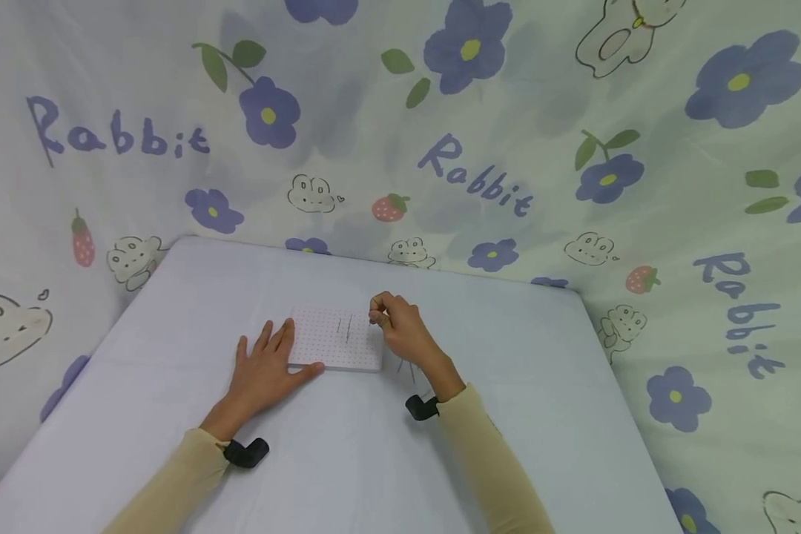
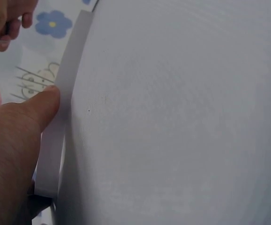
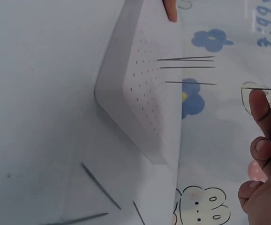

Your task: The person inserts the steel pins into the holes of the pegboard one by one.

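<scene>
Loose pins [image 3: 101, 186], seemingly metal, beside perforated board [image 3: 115, 70]

Your setting is a draped tabletop booth, apparently a makeshift recording space: a table [image 1: 541, 356] under pale cloth, with a fabric backdrop [image 1: 347, 111] behind it and at both sides — printed with flowers [image 1: 269, 117], rabbits [image 1: 310, 196] and strawberries [image 1: 389, 210]. Black devices [image 1: 245, 453] sit at your wrists; the room beyond is hidden.
</scene>
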Motion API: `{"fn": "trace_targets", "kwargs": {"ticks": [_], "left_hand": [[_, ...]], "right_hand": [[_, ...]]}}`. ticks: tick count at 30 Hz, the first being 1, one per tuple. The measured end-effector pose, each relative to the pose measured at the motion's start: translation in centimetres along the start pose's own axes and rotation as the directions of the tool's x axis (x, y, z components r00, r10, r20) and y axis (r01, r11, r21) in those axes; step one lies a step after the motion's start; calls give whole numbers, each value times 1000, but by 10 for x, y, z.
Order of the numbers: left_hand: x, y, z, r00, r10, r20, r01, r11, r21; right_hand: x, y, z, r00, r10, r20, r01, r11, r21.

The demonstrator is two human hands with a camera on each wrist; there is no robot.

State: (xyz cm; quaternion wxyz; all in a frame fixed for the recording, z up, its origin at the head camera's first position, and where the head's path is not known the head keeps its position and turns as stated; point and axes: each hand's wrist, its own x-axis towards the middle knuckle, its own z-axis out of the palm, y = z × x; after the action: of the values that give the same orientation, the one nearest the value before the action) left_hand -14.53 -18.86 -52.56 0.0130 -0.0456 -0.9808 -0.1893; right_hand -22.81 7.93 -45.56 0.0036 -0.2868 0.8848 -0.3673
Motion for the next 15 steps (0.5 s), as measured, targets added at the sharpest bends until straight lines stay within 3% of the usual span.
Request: {"fn": "trace_targets", "kwargs": {"ticks": [15], "left_hand": [[2,-2,2,1000,1,11,-1,1000,1]], "right_hand": [[-4,1,19,1000,7,-5,-8,973,-230]]}}
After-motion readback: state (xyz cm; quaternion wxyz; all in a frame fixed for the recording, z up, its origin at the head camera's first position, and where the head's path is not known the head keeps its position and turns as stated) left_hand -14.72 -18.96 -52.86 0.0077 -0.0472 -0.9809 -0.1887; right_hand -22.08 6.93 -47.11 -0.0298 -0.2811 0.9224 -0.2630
